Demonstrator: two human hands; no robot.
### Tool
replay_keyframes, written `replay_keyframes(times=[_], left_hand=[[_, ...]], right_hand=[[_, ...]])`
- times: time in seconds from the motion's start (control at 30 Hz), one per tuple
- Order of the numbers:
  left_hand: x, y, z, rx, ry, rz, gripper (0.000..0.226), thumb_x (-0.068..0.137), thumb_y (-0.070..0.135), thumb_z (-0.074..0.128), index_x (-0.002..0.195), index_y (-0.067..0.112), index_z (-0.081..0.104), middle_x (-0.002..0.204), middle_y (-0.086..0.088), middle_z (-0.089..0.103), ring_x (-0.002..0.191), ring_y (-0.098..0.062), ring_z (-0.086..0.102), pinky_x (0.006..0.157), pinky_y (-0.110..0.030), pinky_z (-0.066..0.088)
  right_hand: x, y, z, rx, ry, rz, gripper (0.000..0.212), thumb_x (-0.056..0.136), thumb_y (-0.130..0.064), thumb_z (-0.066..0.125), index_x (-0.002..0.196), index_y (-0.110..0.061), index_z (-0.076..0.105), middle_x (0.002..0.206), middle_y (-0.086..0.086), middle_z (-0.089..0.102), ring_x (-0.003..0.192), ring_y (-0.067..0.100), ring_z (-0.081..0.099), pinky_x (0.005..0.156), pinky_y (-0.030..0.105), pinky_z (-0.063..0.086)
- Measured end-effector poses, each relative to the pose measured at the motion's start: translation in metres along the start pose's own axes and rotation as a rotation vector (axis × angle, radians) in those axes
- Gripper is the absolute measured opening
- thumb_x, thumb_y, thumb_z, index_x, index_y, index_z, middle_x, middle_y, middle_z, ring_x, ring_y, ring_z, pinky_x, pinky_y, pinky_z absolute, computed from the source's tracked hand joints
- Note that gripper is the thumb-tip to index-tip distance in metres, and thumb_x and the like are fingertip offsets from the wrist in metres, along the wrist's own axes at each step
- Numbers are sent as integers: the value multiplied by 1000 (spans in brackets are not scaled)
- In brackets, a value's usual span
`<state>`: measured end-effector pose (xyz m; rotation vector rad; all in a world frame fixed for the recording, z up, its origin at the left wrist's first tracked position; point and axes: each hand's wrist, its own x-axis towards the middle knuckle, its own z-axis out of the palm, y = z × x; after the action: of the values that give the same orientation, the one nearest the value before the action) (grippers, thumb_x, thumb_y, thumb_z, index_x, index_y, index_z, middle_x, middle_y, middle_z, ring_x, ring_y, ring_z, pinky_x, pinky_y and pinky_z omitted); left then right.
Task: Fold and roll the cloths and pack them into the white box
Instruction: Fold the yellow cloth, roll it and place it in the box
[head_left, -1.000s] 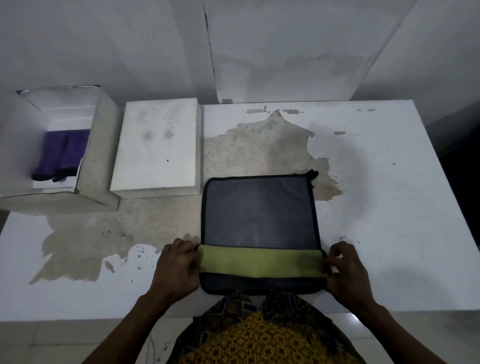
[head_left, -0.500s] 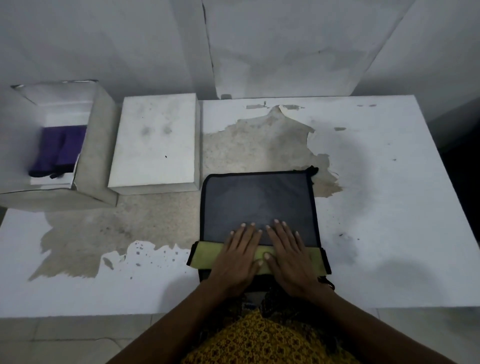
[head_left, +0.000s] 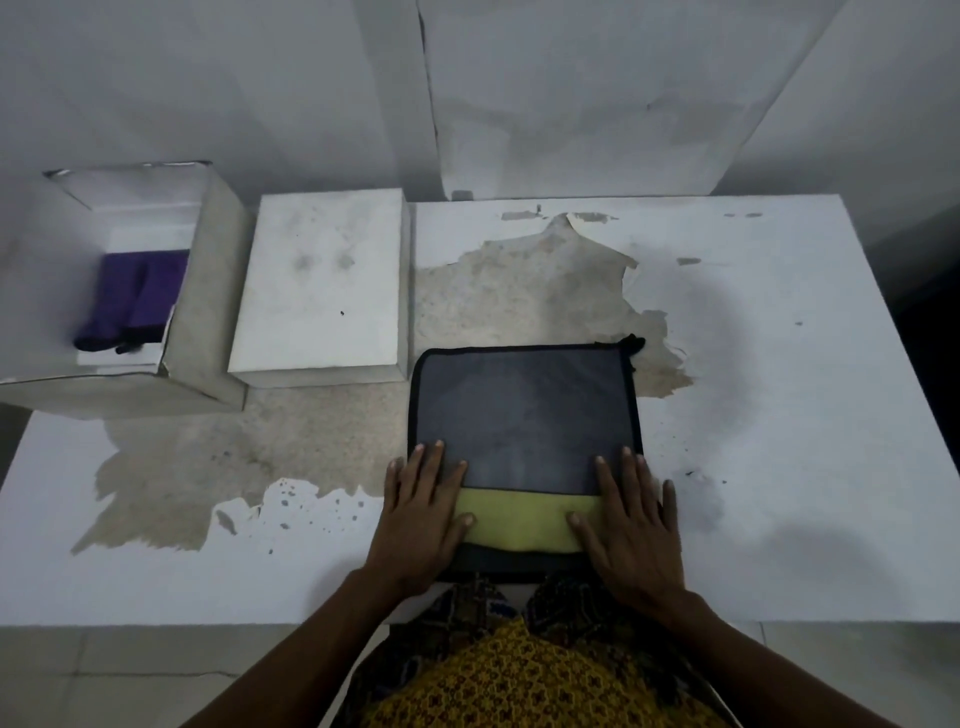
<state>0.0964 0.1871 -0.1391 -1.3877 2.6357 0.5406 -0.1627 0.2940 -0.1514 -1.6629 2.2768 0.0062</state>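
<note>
A white table (head_left: 779, 467), its surface peeled to a rough brown patch across the middle, carries everything. At its far left stands the open white box (head_left: 208, 291) with a purple rolled cloth (head_left: 137, 293) already lying inside; just right of it lies a flat white slab, probably the box lid (head_left: 322, 280). At the near edge lies the grey cloth (head_left: 524, 415) with black piping, spread flat, its near hem turned up to show a yellow-green band (head_left: 519, 519) of the reverse side. The left hand (head_left: 421, 525) lies flat on the left end of that band and the right hand (head_left: 631, 525) on the right end, palms down, fingers spread and extended, gripping nothing. The step in hand looks like pressing the first narrow fold down before rolling. To do it well, both palms should bear evenly so the crease stays parallel to the near hem, the side edges should stay lined up with the piping, and the roll should begin tight from both ends together, or it will skew and fit poorly beside the purple one.
</note>
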Motion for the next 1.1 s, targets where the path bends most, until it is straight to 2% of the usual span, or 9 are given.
replay_keyframes(times=[0.17, 0.33, 0.47, 0.67, 0.8, 0.9, 0.97, 1.03, 1.1], left_hand=[[20, 33, -8, -196, 40, 194, 49, 78, 24, 52, 125, 11, 54, 128, -9, 52, 122, -27, 40, 103, -46, 39], [47, 58, -16, -183, -207, 210, 49, 82, 26, 58, 128, 15, 45, 130, -5, 49, 120, -23, 42, 99, -35, 37], [61, 71, -30, -174, -392, 90, 25, 80, 13, 56, 105, 10, 53, 111, -11, 59, 98, -27, 56, 71, -26, 37], [71, 74, -54, -435, -613, 8, 19, 74, 24, 70, 88, 12, 66, 84, 2, 60, 84, -19, 59, 69, -30, 49], [68, 71, -70, -747, -640, -18, 26, 75, 17, 78, 97, 9, 67, 84, 0, 66, 77, -12, 59, 71, -28, 47], [65, 70, -90, -1004, -585, -63, 37, 75, 12, 79, 108, 9, 61, 88, -3, 67, 78, -12, 62, 73, -29, 51], [64, 70, -103, -1115, -489, -68, 45, 75, 12, 79, 115, 14, 58, 96, -14, 66, 84, -18, 61, 77, -33, 51], [63, 70, -119, -1262, -395, -69, 49, 77, 8, 77, 120, 17, 55, 104, -26, 66, 89, -26, 62, 85, -40, 51], [62, 69, -137, -1408, -313, -58, 49, 78, 3, 74, 121, 15, 56, 102, -29, 68, 90, -30, 65, 86, -42, 53]], right_hand=[[3, -5, -5, 5, -6, 11, 80, 87, -70, 17, 151, -24, 18, 162, 10, 4, 149, 25, -2, 119, 52, -3], [7, -10, -12, 12, -10, 18, 80, 83, -71, 21, 146, -23, 32, 161, 12, 13, 149, 27, 6, 119, 53, -3], [9, -10, -17, 51, -15, 28, 73, 82, -66, 38, 142, -24, 37, 159, 11, 18, 148, 27, 11, 117, 54, -1], [11, -3, -29, 231, -7, 38, 79, 70, -65, 50, 139, -28, 40, 156, 3, 26, 147, 19, 14, 116, 54, -2], [15, -5, -44, 467, -15, 49, 78, 66, -60, 61, 137, -35, 40, 152, -12, 26, 146, 7, 11, 115, 49, -6], [21, -14, -64, 836, -14, 29, 56, 75, -33, 76, 126, -33, 53, 144, -9, 44, 141, 9, 30, 116, 44, 24], [26, -22, -81, 1140, -23, 15, 35, 83, -8, 70, 109, -30, 66, 118, -6, 69, 118, 13, 59, 92, 28, 50], [31, -33, -98, 1341, -39, 15, 29, 88, 0, 60, 100, -25, 71, 100, -6, 76, 100, 14, 68, 77, 19, 53], [37, -44, -113, 1493, -68, 27, 24, 94, -10, 50, 104, -15, 71, 105, 3, 75, 105, 23, 67, 82, 23, 54]])
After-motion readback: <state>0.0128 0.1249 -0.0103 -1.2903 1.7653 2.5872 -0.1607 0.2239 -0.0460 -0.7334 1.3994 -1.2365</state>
